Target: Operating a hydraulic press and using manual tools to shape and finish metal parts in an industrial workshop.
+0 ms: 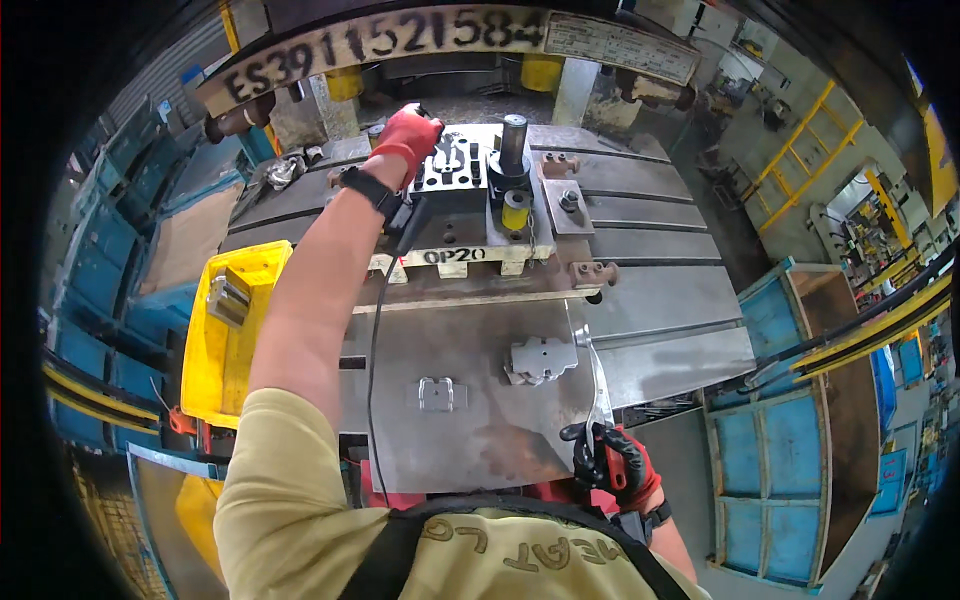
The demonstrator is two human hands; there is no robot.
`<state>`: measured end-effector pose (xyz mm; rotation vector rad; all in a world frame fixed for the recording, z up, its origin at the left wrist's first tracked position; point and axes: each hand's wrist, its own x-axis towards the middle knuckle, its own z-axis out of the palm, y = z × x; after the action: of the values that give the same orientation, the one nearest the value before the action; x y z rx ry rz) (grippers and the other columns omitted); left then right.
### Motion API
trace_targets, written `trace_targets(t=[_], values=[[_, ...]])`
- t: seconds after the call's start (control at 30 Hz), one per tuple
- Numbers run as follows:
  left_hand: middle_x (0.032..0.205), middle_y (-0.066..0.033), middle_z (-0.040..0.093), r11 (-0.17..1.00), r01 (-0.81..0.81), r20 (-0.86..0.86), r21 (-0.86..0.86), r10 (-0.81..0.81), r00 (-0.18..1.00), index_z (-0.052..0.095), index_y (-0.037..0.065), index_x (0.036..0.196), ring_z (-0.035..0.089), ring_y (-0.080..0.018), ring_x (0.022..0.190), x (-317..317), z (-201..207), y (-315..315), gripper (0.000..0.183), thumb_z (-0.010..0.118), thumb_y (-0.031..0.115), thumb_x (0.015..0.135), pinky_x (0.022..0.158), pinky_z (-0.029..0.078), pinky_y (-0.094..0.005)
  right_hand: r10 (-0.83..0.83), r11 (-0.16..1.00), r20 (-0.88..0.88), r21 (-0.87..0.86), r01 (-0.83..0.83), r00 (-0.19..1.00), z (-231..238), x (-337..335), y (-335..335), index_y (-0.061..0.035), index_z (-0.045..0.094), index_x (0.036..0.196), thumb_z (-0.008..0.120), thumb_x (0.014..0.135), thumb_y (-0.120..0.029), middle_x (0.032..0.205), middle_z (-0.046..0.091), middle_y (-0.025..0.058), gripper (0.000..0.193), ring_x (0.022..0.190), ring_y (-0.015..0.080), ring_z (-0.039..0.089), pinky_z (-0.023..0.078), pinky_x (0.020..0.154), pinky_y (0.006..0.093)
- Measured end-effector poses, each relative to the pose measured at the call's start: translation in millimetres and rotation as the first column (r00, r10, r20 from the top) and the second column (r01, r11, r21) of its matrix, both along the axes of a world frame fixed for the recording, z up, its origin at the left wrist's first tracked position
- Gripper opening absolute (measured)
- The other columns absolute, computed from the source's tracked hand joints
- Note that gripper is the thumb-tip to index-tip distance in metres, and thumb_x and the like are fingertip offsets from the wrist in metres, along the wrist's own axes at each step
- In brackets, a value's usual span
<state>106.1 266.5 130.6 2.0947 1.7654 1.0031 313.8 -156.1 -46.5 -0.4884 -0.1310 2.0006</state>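
Note:
My left hand (412,138), in a red glove, is stretched out over the far left of the die block (450,180). Its fingers are curled closed, and whatever may be in them is hidden. A bent sheet-metal part (449,154) seems to lie on top of the block, beside that hand. Close to my body on the right, my right hand (618,466), gloved in red and black, is wrapped around a long silver tool with a red handle (600,390). The tool points away from me over the plate. A formed grey metal part (543,360) lies left of its tip.
A smaller bent metal part (440,395) rests on the steel plate (470,345) before me. At left stands a yellow bin (222,365) holding metal pieces (228,297). A steel guide post (514,145) rises right of the block. The press beam (450,35) spans above. A black cable (374,390) crosses the plate.

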Motion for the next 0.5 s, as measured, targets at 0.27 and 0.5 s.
trace_targets(t=[0.27, 0.5], values=[[0.081, -0.0015, 0.055, 0.852, 0.519, 0.630, -0.072, -0.365, 0.685, 0.048, 0.005, 0.096, 0.050, -0.0100, 0.068, -75.1, -73.1, -174.5, 0.030, 0.052, 0.003, 0.067, 0.060, 0.041, -0.0231, -0.102, 0.993, 0.701, 0.116, 0.029, 0.706, 29.9, -18.1, 26.7, -0.0046, 0.044, 0.095, 0.038, 0.079, -0.018, 0.081, 0.048, 0.0077, 0.021, 0.072, 0.0169, 0.047, 0.038, 0.064, 0.0268], [0.086, -0.0086, 0.053, 0.855, 0.366, 0.524, -0.368, -0.135, 0.841, 0.048, 0.009, 0.097, 0.051, -0.0184, 0.075, -97.2, -171.0, -264.1, 0.037, 0.058, 0.007, 0.061, 0.066, 0.041, -0.0272, -0.033, 0.997, 0.342, -0.057, 0.056, 0.939, 55.2, -22.1, 65.1, -0.0011, 0.045, 0.092, 0.036, 0.081, -0.024, 0.067, 0.049, 0.0060, 0.027, 0.058, 0.0136, 0.047, 0.039, 0.051, 0.0246]])
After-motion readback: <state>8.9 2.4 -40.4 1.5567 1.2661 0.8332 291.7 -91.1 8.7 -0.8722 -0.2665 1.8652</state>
